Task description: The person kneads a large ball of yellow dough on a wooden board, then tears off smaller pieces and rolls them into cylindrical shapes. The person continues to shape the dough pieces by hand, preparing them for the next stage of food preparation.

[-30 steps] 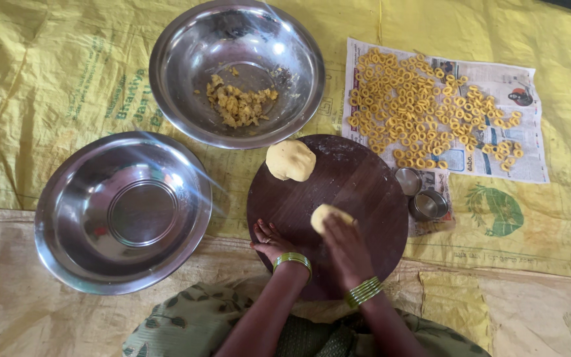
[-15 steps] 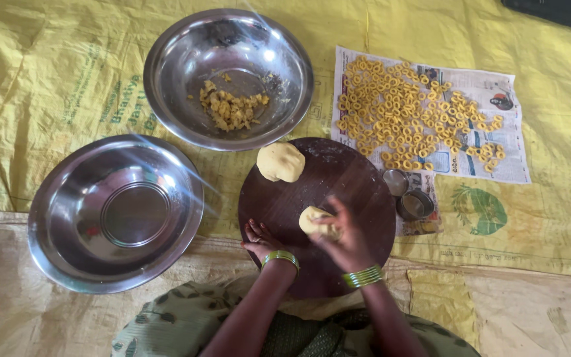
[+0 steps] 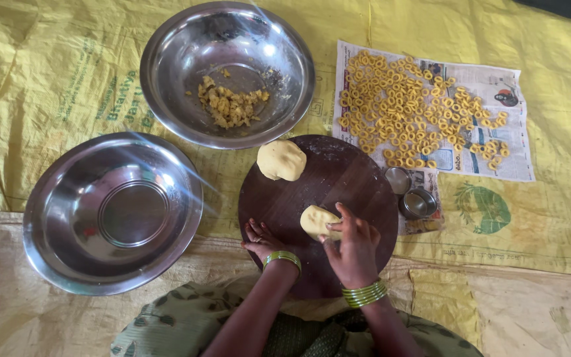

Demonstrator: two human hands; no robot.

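Nearest you, your left hand [image 3: 262, 239] rests flat on the near rim of the round wooden board [image 3: 338, 178], fingers spread, holding nothing. Your right hand [image 3: 351, 243] has lifted the small dough piece [image 3: 317, 221] and now pinches it at the fingertips; half a second ago it was pressed under the palm, so shaping proceeds. The larger dough ball [image 3: 281, 160] sits beyond, near the far rim. Board centre lies open; two small steel cups [image 3: 412, 195] crowd its right edge.

On the round board [image 3: 338, 178] lay 2 dough lumps [image 3: 281, 160]. Behind the board sat a bowl [image 3: 166, 59] holding scraps, left of it another bowl [image 3: 47, 218], right of it 2 small cups [image 3: 418, 203].
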